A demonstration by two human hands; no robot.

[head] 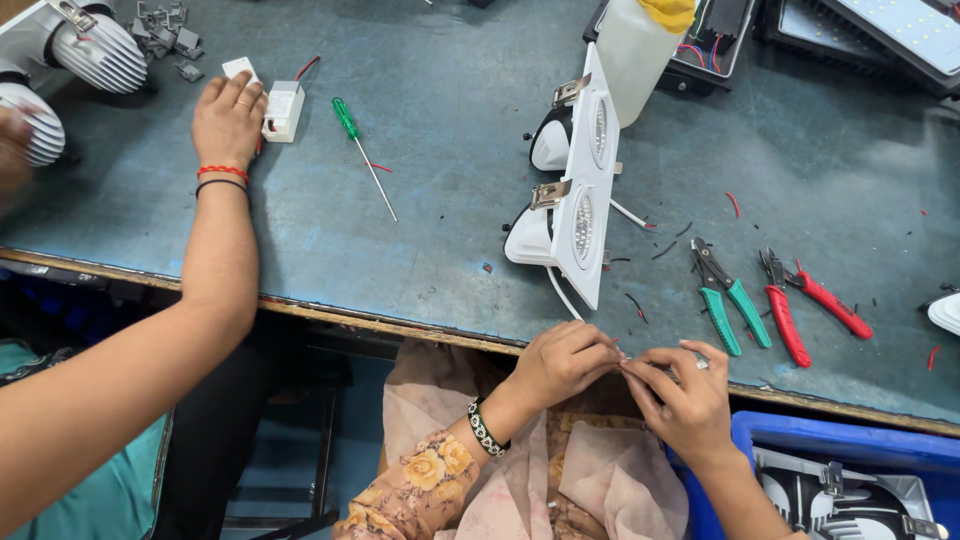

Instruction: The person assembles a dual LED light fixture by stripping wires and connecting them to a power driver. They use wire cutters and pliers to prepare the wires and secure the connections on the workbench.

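My left hand [565,362] and my right hand [682,395] meet fingertip to fingertip just below the bench's front edge. Together they pinch the end of a thin white wire [560,292]. That wire runs up to a white twin-lamp fixture [585,190], which stands on its side on the grey-blue bench [420,230] just above my hands. The wire's tip is hidden between my fingers. A beaded band sits on my left wrist, above a floral sleeve.
Another person's arm reaches in from the left, with the hand [228,120] on a small white box [284,110]. A green-handled screwdriver [362,152] lies nearby. Green pliers [730,300] and red cutters [800,300] lie right of the fixture. A blue bin [850,450] stands at the lower right.
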